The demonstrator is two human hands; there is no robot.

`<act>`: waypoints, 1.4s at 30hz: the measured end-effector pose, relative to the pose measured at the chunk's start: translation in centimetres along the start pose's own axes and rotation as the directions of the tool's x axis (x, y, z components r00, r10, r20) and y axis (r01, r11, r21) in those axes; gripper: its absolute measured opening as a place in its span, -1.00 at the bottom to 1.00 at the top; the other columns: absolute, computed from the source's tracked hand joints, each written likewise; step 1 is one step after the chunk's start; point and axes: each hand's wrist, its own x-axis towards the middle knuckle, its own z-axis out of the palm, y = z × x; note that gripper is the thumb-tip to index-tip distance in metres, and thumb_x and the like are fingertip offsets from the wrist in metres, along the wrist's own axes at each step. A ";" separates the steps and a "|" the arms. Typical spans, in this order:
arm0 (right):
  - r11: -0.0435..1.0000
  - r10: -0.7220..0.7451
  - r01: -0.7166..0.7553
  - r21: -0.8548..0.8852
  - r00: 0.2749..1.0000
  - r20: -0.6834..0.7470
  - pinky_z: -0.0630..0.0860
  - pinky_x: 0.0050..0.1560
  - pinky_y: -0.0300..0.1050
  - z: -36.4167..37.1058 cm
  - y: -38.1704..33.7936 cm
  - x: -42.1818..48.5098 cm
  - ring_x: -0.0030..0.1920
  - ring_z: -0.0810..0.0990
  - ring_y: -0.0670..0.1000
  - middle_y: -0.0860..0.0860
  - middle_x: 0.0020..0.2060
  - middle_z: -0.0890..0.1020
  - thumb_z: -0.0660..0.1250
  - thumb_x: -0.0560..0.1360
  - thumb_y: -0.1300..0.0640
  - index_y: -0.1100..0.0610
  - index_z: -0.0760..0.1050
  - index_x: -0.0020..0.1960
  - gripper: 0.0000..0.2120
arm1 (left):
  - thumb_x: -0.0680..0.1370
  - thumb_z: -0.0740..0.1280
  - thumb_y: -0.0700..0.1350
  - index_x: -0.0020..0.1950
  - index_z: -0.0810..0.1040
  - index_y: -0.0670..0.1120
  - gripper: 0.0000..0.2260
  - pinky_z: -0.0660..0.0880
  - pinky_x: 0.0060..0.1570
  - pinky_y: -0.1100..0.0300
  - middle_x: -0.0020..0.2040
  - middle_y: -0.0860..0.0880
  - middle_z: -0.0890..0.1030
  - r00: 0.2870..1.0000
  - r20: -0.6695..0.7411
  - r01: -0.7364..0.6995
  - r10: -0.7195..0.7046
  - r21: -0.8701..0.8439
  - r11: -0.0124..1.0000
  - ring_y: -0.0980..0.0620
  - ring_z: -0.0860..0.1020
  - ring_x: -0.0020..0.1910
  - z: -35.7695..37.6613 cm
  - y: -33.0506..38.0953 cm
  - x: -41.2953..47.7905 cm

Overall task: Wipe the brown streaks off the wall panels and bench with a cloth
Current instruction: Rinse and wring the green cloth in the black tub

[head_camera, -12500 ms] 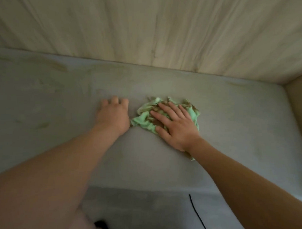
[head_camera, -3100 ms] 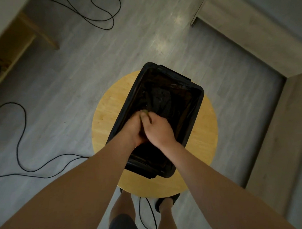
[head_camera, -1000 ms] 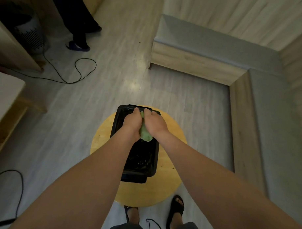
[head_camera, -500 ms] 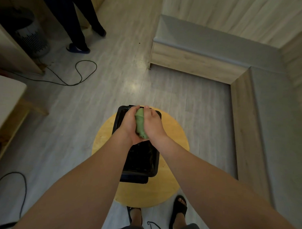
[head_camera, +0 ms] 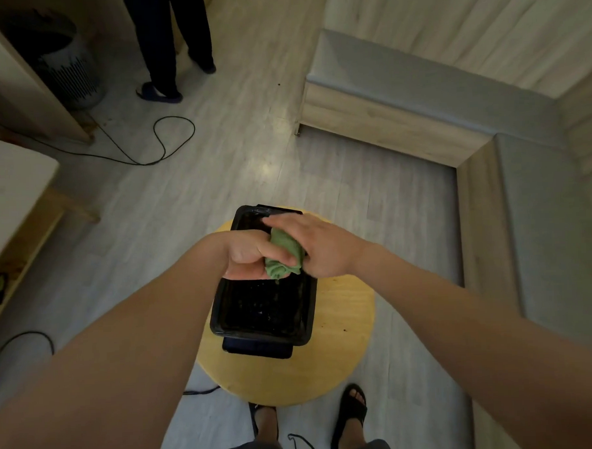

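The left hand [head_camera: 243,258] is curled into a fist round the lower part of a green cloth [head_camera: 284,260], which is bunched into a thick wad. The right hand [head_camera: 322,247] lies over the cloth's upper side, fingers stretched fairly straight toward 10 o'clock and blurred at the tips. I cannot tell whether its thumb hooks round the cloth. The two hands are together, the cloth pressed between them.

Directly under them stands a black tub [head_camera: 260,309], long side running from 12 to 6 o'clock. The hands hang over its far half, and specks of dirt show on its dark inside. The tub sits on a round wooden table [head_camera: 345,340], whose bare top shows mostly toward 4 and 6 o'clock.

At 6 o'clock, past the table's near edge, are the person's feet in black sandals [head_camera: 353,410] on the grey plank floor [head_camera: 219,173].

From 1 to 3 o'clock runs an L-shaped bench [head_camera: 539,222] with a grey seat and a pale wood front. The pale wood wall panels [head_camera: 448,20] rise behind it.

At 11 o'clock, well apart, stand another person's legs [head_camera: 160,41] in dark trousers and slippers. A black cable [head_camera: 170,134] loops on the floor at 10 o'clock. Beyond it stands a white cylinder with a slotted base [head_camera: 71,74].
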 end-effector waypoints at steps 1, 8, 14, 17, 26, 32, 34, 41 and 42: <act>0.997 -0.031 0.033 -0.065 0.999 0.032 0.35 0.49 0.06 0.2 -0.2 -0.1 0.53 0.29 0.09 0.01 0.56 0.25 0.47 0.37 0.16 -0.06 -0.03 0.67 0.02 | 0.56 0.43 -0.32 0.25 0.60 -0.21 -0.74 0.56 0.08 0.14 0.07 -0.10 0.65 1.000 -0.007 0.012 -0.011 0.027 1.000 0.00 0.62 0.02 0.1 0.1 0.0; 0.961 -0.026 -0.009 -0.276 0.992 -0.124 0.55 0.04 0.05 1.7 -0.3 0.6 0.07 0.54 0.16 0.15 0.11 0.48 0.45 0.48 -0.02 0.22 0.41 0.36 -0.44 | 0.49 0.57 -0.16 0.13 0.64 -0.14 -0.74 0.57 -0.04 0.14 -0.10 -0.03 0.65 0.975 -0.144 0.209 -0.168 0.347 0.914 0.03 0.60 -0.10 1.4 1.1 -0.3; 0.866 0.142 -0.130 -0.482 0.990 -0.013 0.39 -0.31 -0.04 0.7 -2.0 1.7 -0.25 0.52 0.08 0.02 -0.26 0.49 0.32 0.55 0.15 0.11 0.38 -0.09 -0.89 | 0.54 0.46 -0.15 -0.05 0.65 -0.17 -0.91 0.64 -0.17 0.18 -0.21 -0.08 0.67 0.893 -0.446 0.356 0.056 0.777 0.520 0.01 0.65 -0.28 2.6 0.8 0.4; 0.897 0.231 -0.193 -0.399 0.972 0.050 0.37 -0.31 -0.09 0.0 -2.5 2.4 -0.27 0.48 0.06 0.03 -0.27 0.52 0.32 0.49 0.23 0.13 0.46 -0.17 -0.92 | 0.57 0.31 -0.12 -0.22 0.51 -0.10 -0.83 0.54 -0.20 0.10 -0.22 -0.04 0.62 0.826 -0.457 0.422 0.330 0.890 0.174 -0.06 0.59 -0.25 2.9 0.2 0.8; 0.925 0.380 -0.375 -0.063 0.911 0.158 0.50 -0.25 -0.06 -0.4 -2.8 3.6 -0.19 0.56 0.08 0.04 -0.25 0.56 0.37 0.46 0.20 0.18 0.54 -0.12 -0.95 | 0.59 0.27 -0.17 0.15 0.48 -0.13 -0.85 0.41 -0.16 0.05 0.08 -0.11 0.58 0.663 -0.455 0.517 0.594 0.853 0.076 -0.17 0.61 0.05 1.9 -1.4 1.1; 0.926 0.176 -0.207 -0.317 0.976 -0.125 0.40 -0.26 -0.04 0.5 -1.6 2.2 -0.13 0.53 0.08 0.07 0.00 0.53 0.39 0.48 0.16 0.10 0.51 0.15 -0.74 | 0.51 0.46 -0.20 -0.08 0.61 -0.22 -0.90 0.55 -0.16 0.31 -0.16 -0.13 0.65 0.867 -0.435 0.203 0.242 0.754 0.624 -0.10 0.66 -0.06 0.8 -0.6 1.4; 0.921 0.113 -0.170 -0.350 0.977 -0.178 0.33 -0.31 -0.07 0.6 -1.3 1.9 -0.17 0.51 0.07 0.05 0.00 0.51 0.39 0.48 0.17 0.09 0.52 0.17 -0.74 | 0.46 0.52 -0.29 0.07 0.67 -0.27 -0.79 0.67 0.04 0.12 -0.02 -0.22 0.72 0.932 -0.346 0.075 0.113 0.486 0.870 -0.11 0.71 0.00 0.8 -0.5 1.0; 0.941 -0.017 -0.093 -0.325 0.947 -0.319 0.45 -0.42 -0.04 0.7 -0.3 1.3 -0.22 0.56 0.11 0.04 -0.12 0.52 0.44 0.50 0.16 0.11 0.54 0.09 -0.81 | 0.52 0.54 -0.10 0.37 0.53 -0.15 -0.55 0.57 0.14 0.00 0.18 -0.12 0.61 0.998 -0.068 0.015 -0.012 0.032 0.999 -0.09 0.61 0.16 -0.4 -0.2 -0.2; 0.947 -0.030 -0.085 -0.308 0.936 -0.351 0.46 -0.43 -0.03 0.8 -0.3 1.2 -0.22 0.55 0.11 0.05 -0.12 0.52 0.43 0.49 0.18 0.13 0.55 0.09 -0.81 | 0.49 0.56 -0.02 0.36 0.54 -0.10 -0.52 0.55 0.13 0.01 0.17 -0.10 0.60 0.998 -0.056 0.017 -0.017 0.006 1.000 -0.07 0.58 0.14 -0.6 -0.3 -0.3</act>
